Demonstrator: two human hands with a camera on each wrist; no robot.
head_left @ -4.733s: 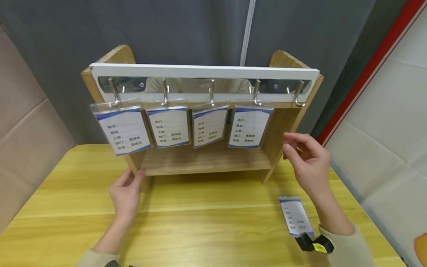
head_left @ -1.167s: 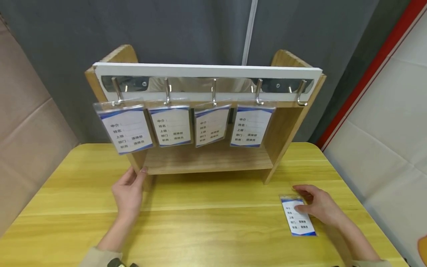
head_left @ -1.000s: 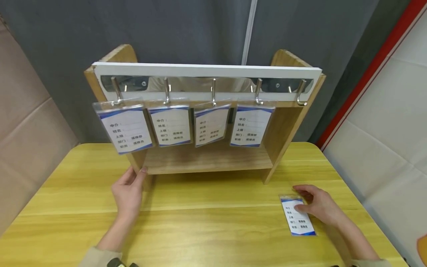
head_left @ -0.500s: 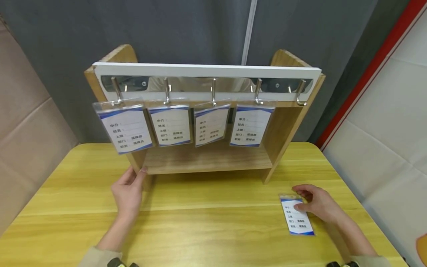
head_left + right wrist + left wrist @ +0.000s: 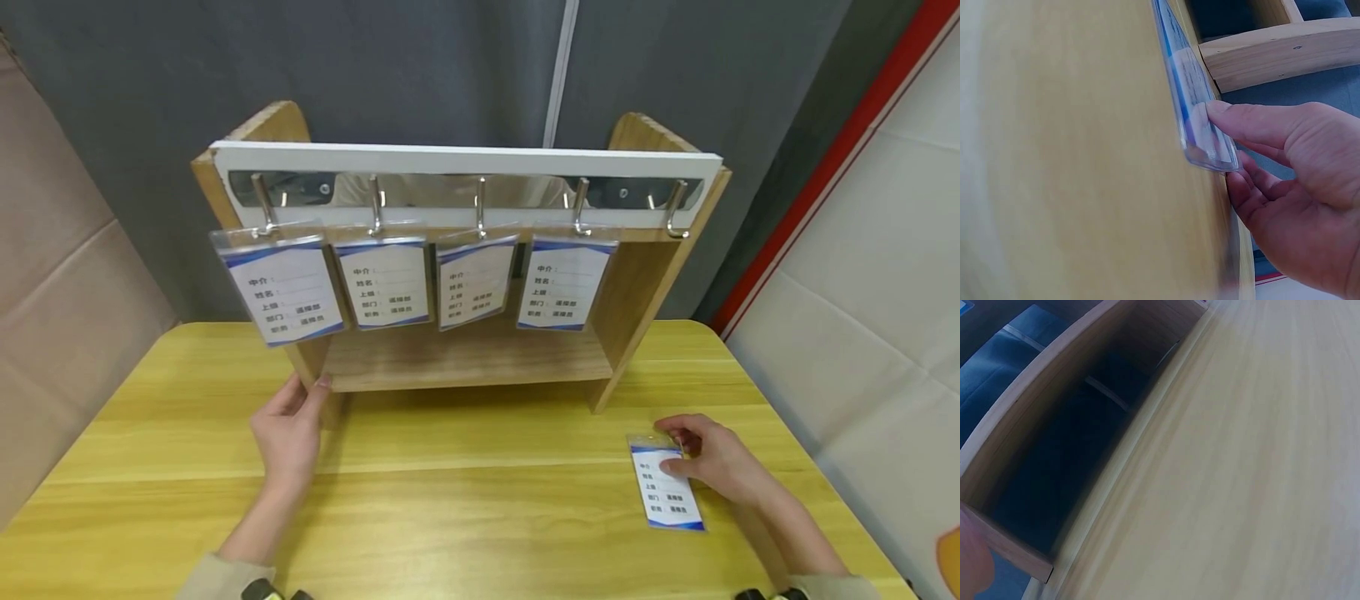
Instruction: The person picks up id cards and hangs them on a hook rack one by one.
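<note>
My left hand point(image 5: 288, 429) grips the lower left upright of a wooden shelf point(image 5: 468, 367), thumb on the front edge. At the lower right, my right hand point(image 5: 720, 462) pinches the right edge of a name badge point(image 5: 663, 492) in a clear sleeve on the table. In the right wrist view the thumb lies on the badge's face point(image 5: 1194, 112), with fingers curled at its edge. Other badges hang from the hook rail point(image 5: 465, 158): one at far left point(image 5: 285, 287), then a second point(image 5: 386, 283), a third point(image 5: 476, 283) and another point(image 5: 566, 283).
The rightmost hook point(image 5: 677, 208) carries no badge. A yellow wood-grain table point(image 5: 465, 500) bears the shelf. Behind stands a grey curtain point(image 5: 427, 67), with a pale panel point(image 5: 862, 292) at the right and another point(image 5: 67, 275) at the left.
My right hand came down from beside the shelf's right side to the badge on the table. Lately that badge has shifted slightly left. The left hand keeps its grip.
</note>
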